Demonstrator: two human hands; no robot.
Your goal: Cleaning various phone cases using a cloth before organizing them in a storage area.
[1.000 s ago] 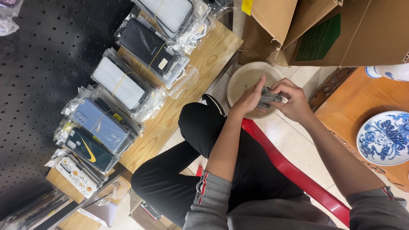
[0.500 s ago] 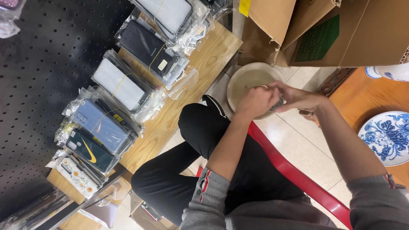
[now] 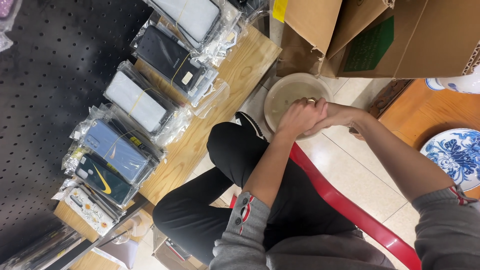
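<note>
Below, left hand point(image 3: 299, 116) and right hand point(image 3: 336, 116) clasp together over the water-filled bowl point(image 3: 280, 95); contents unclear.

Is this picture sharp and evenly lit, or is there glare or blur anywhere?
Head view: mostly sharp, evenly lit indoors; glare on the plastic-wrapped phone cases; the left hand and right hand are clasped over the basin, slightly soft; the black pegboard stays dark; the scene looks rotated.
</note>
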